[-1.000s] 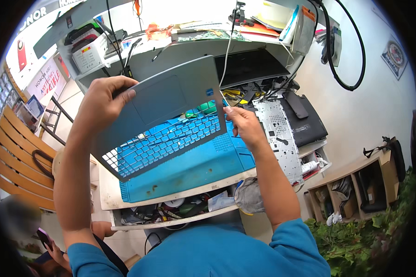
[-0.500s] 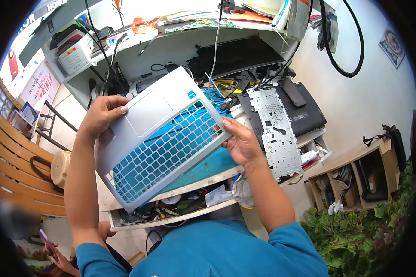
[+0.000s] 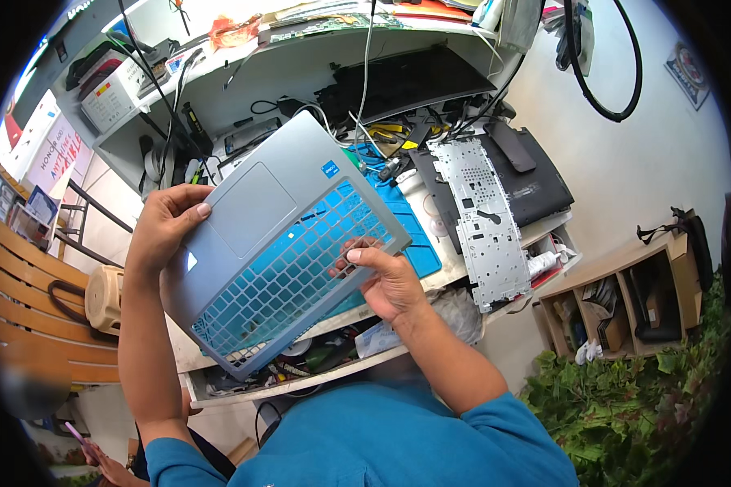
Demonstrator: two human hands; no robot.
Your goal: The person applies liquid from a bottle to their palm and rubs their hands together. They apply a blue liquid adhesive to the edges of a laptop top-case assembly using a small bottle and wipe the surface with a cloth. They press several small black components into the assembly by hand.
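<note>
Repair workshop: cluttered bench (image 3: 463, 272), cables (image 3: 357, 89), bare laptop parts (image 3: 483, 219).

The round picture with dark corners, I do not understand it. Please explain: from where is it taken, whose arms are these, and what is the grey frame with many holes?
The camera sits on a person's head and looks down, so the arms that enter from below are that person's own. Its wide lens bends straight edges and leaves the corners dark.

The grey frame is a laptop palmrest cover, with a touchpad area and empty key openings. The left hand grips its edge near the touchpad; the right hand holds the opposite edge, fingers at the openings. It is lifted and tilted above a blue work mat.

On the cluttered workbench also lie a perforated metal plate and a dark laptop part, with cables behind.
</note>
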